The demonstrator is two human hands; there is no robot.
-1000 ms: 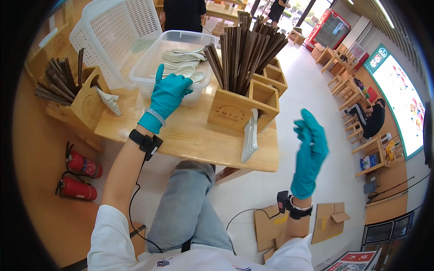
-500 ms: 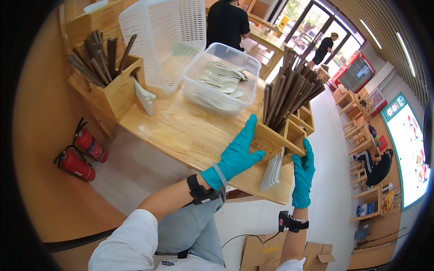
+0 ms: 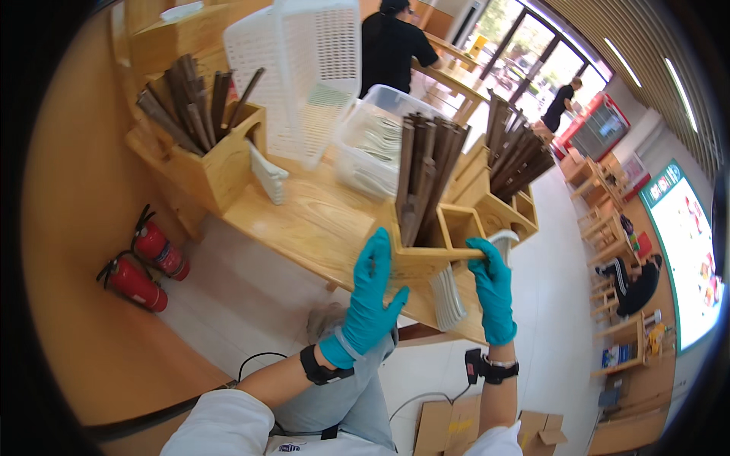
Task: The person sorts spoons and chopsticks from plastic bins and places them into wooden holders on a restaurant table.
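Between my two teal-gloved hands is a wooden utensil holder (image 3: 430, 267), slightly tilted, near the front edge of the table. Dark brown chopsticks (image 3: 427, 171) stand in its left compartment, and the small compartment beside them looks bare. White spoons (image 3: 449, 300) hang below its front. My left hand (image 3: 365, 300) presses its fingers along the holder's left side, thumb apart in front. My right hand (image 3: 494, 292) grips the right end, fingers over the upper edge. Just behind stands a second wooden holder (image 3: 494, 199) with more dark chopsticks (image 3: 517, 148).
A clear plastic tub (image 3: 351, 156) of white spoons and a tall white perforated basket (image 3: 293, 91) stand on the wooden table (image 3: 304, 228). At left is another chopstick holder (image 3: 220, 178). Two fire extinguishers (image 3: 137, 283) are on the floor. Other people sit or stand farther away.
The holder in my hands has come toward me and left, away from the second holder behind it. My left hand has moved down and left with it, and the view has shifted slightly.
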